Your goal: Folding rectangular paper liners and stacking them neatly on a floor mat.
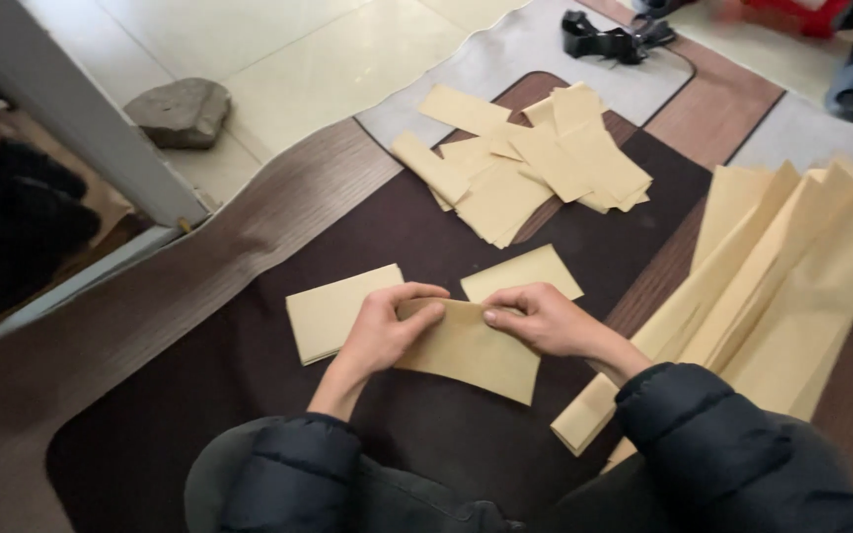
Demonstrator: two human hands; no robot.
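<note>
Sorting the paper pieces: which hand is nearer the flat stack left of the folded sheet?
Left hand, beside the flat stack; right hand lies farther, across the folded sheet.

Hands working: 2 point(382, 331) point(543, 321) | flat paper pieces lying nearby: 2 point(333, 311) point(522, 271) | paper heaps: 2 point(535, 163) point(781, 286) | stones: 1 point(182, 111)

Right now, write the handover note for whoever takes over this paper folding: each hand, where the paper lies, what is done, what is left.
Left hand: pinching the left end of a tan rectangular paper sheet on the dark brown mat.
Right hand: pressing the same sheet's upper edge; a crease looks half formed.
Done: a heap of folded tan pieces at the far end of the mat, two flat tan rectangles just beyond the hands.
Left: the sheet in hand, and the stack of long tan paper strips on the right.
</note>
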